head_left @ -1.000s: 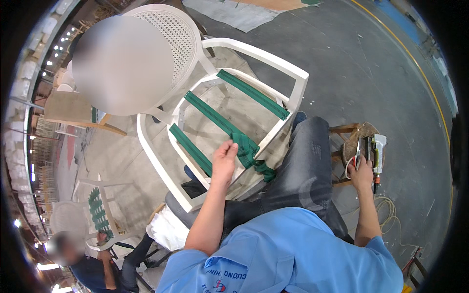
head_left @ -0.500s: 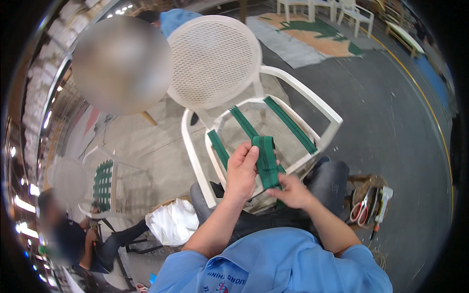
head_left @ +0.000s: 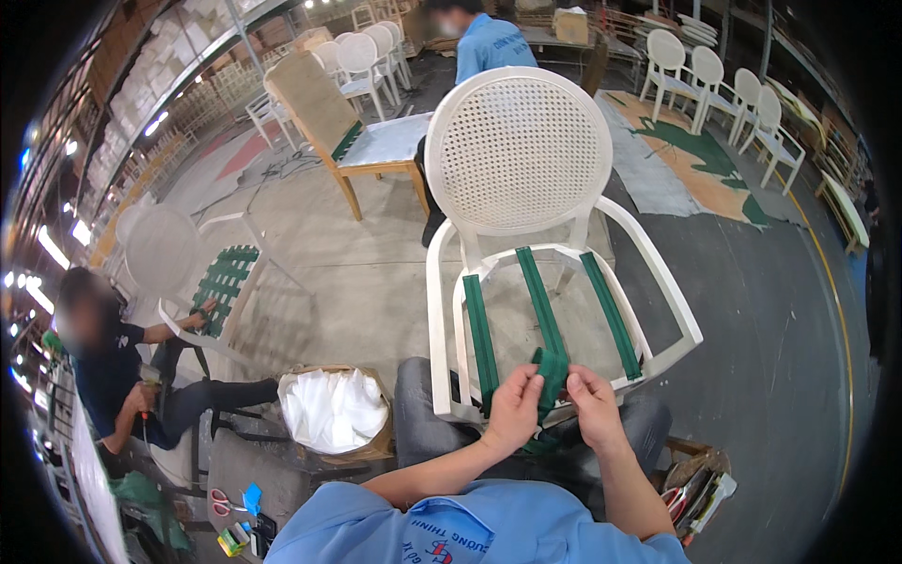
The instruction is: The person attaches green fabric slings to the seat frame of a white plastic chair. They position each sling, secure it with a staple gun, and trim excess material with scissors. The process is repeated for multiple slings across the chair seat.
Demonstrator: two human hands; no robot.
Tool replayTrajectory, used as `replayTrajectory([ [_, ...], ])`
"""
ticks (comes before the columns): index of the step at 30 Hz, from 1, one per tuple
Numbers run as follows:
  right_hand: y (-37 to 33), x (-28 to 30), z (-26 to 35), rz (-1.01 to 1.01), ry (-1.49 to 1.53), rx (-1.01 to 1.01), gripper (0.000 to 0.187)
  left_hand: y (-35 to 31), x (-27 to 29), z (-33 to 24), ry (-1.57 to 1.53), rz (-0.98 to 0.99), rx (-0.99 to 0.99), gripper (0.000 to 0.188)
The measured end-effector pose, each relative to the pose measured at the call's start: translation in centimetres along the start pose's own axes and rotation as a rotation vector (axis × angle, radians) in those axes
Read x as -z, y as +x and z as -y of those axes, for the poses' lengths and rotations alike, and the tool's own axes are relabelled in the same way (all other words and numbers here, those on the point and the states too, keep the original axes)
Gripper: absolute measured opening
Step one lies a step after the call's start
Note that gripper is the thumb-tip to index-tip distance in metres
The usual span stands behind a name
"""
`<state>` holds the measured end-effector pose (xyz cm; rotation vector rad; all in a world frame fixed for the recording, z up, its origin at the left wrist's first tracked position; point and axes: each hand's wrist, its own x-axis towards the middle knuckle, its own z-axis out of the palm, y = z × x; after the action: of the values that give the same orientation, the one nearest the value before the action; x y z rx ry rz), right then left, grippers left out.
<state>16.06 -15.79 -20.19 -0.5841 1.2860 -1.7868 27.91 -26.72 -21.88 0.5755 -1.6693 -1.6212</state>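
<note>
A white chair (head_left: 653,254) with a round woven back stands before me, its front edge over my lap. Three green webbing straps (head_left: 540,301) run front to back across its open seat frame. My left hand (head_left: 517,406) pinches a folded length of green webbing (head_left: 552,374) near the front rail. On the other side of that fold, my right hand (head_left: 594,404) also has its fingers closed on the webbing. Part of the loose webbing hangs below my hands over my lap, partly hidden by them.
To my left stands a box of white plastic sheeting (head_left: 334,412). A stool (head_left: 246,465) holds scissors and small items. At right, a tool box (head_left: 695,484) sits close by. One co-worker (head_left: 141,367) sits by another chair; a second (head_left: 490,47) is behind mine.
My view has tilted up, showing more of the room. The webbing fold is now lower and nearer the front rail, and my right hand has come up to grip it.
</note>
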Motion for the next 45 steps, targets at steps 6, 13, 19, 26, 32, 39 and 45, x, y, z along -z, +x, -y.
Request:
replayTrajectory([
  [6,1.5,-0.9,1.0,-0.157,-0.013,0.074,0.006,0.3,2.3,-2.9,0.361,0.413,0.201,0.017],
  [13,4.4,-0.7,-1.4,-0.146,-0.138,0.03,0.017,6.0,15.8,-3.9,0.169,-0.49,0.061,0.024],
  [19,14.1,-1.9,-5.4,-0.093,-0.17,-0.053,0.018,13.9,21.6,9.0,-0.159,-0.026,0.845,0.038],
  [26,18.8,-1.2,-8.4,-0.02,-0.315,-0.151,0.012,20.2,15.2,12.8,-0.496,0.437,0.936,0.043],
  [32,22.0,-0.5,-9.9,-0.031,-0.448,-0.185,0.01,22.9,12.7,16.4,-0.488,0.356,0.876,0.031],
  [39,26.4,1.8,-10.9,-0.036,-0.657,-0.113,0.016,25.6,10.0,18.5,-0.497,0.053,0.701,0.025],
  [45,30.4,0.5,-11.0,-0.211,-0.419,-0.043,0.029,25.8,8.6,18.6,-0.35,-0.059,0.602,0.021],
])
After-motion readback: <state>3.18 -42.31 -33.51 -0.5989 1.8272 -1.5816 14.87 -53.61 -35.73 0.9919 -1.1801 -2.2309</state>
